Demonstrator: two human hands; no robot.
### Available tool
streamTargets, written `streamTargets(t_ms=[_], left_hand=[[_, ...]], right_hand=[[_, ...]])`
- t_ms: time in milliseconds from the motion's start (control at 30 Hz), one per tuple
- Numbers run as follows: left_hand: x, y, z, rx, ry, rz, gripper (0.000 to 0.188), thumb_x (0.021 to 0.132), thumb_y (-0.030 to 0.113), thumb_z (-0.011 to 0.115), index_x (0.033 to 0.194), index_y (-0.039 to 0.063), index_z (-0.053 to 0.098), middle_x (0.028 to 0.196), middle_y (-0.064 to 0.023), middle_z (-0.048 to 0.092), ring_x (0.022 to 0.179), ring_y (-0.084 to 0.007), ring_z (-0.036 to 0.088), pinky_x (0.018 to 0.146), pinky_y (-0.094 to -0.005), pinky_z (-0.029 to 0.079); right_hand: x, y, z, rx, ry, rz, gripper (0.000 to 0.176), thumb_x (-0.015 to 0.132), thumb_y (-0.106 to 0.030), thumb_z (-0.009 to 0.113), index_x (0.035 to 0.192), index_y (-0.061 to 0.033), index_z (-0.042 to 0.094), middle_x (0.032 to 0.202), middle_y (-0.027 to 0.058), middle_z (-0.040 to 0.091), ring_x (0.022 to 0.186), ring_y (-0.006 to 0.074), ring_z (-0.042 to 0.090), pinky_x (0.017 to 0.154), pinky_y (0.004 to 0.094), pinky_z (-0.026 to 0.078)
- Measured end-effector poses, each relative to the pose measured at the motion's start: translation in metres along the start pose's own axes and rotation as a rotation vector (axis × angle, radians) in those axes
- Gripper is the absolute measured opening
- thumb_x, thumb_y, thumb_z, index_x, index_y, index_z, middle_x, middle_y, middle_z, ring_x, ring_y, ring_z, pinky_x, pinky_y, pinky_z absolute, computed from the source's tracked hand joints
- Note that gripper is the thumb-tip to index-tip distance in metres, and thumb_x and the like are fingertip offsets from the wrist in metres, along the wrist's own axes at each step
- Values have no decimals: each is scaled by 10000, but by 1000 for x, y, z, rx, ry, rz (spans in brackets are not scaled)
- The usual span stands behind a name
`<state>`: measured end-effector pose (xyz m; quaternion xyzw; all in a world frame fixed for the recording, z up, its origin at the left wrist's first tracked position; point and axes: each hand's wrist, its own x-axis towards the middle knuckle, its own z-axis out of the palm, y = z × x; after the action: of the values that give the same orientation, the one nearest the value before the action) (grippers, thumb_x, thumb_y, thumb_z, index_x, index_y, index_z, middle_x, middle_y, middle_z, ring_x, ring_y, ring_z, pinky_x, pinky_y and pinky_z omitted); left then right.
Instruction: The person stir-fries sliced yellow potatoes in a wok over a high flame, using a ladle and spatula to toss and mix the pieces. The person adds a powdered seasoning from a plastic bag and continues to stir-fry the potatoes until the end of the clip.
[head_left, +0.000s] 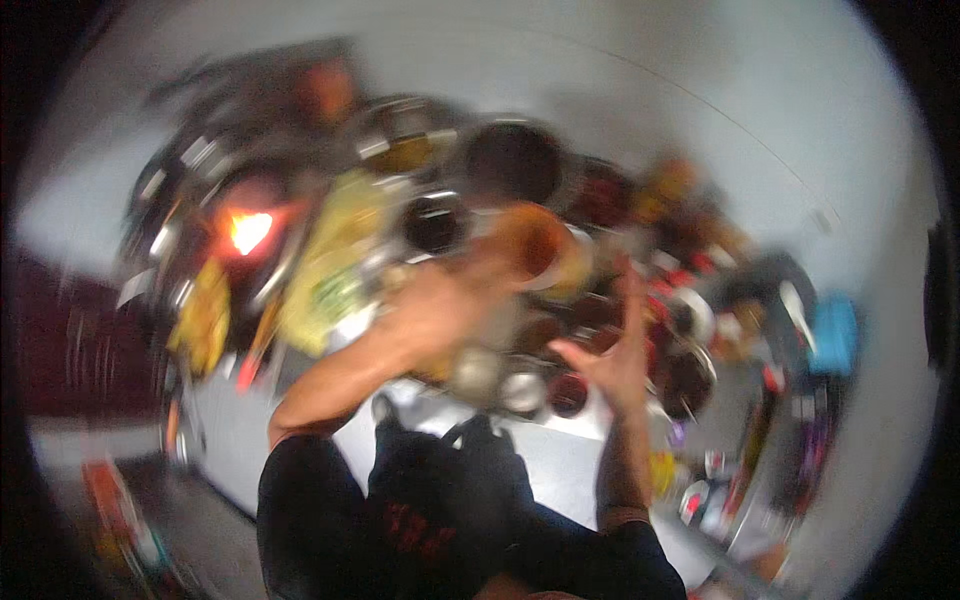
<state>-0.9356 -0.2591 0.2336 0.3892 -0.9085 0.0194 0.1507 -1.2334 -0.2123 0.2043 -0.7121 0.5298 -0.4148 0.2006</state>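
Note:
Motion blurs the whole view. My left hand (465, 281) reaches over the middle of the crowded counter, near an orange-brown round container (531, 244); whether it touches or holds that container cannot be told. My right hand (611, 360) is raised with thumb and fingers apart, and nothing shows in it. Beneath and around it are several small round containers, among them a dark red one (568, 394) and a pale one (523, 391). A dark round pot or bowl (435, 221) stands beyond my left hand.
On the left, a bright flame (251, 231) burns at a dark stove. A yellow cloth or bag (330, 277) lies beside it, and another yellow item (204, 319) is near the stove's front. A large dark pan (514, 161) stands behind. A blue object (834, 334) is at the far right.

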Motion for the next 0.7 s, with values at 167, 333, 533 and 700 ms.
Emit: streamTargets(t_ms=[167,333,533,700], left_hand=[[-224,-34,-87,-435,169,-287,343,884,128,687,1224,83,703,1410,-114,650,1135,-322,708,832,-438,631],[-524,-164,-117,-33,364,-1292,457,931,193,759,1331,26,614,1392,-191,636,1196,-350,675,955,-467,573],[-798,-250,-39,-177,137,-1609,889,988,129,707,1705,262,200,1248,-314,654,963,-480,717,812,-572,584],[-826,-230,-29,-366,464,-1569,715,1031,62,596,1670,247,334,1052,-299,721,906,-490,717,764,-573,563]], right_hand=[[32,-124,194,161,-649,-99,1129,637,-223,1002,1579,-66,400,1492,232,566,1370,395,580,1136,500,476],[17,-257,405,103,-649,-132,1026,700,-173,944,1538,-43,366,1412,234,597,1332,386,600,1115,486,483],[42,-404,581,121,-709,-565,961,748,-74,887,1550,-37,359,1461,221,535,1380,376,551,1155,466,453],[57,-478,650,-115,-703,-675,891,727,-64,895,1498,-68,449,1415,180,555,1346,395,557,1149,453,470]])
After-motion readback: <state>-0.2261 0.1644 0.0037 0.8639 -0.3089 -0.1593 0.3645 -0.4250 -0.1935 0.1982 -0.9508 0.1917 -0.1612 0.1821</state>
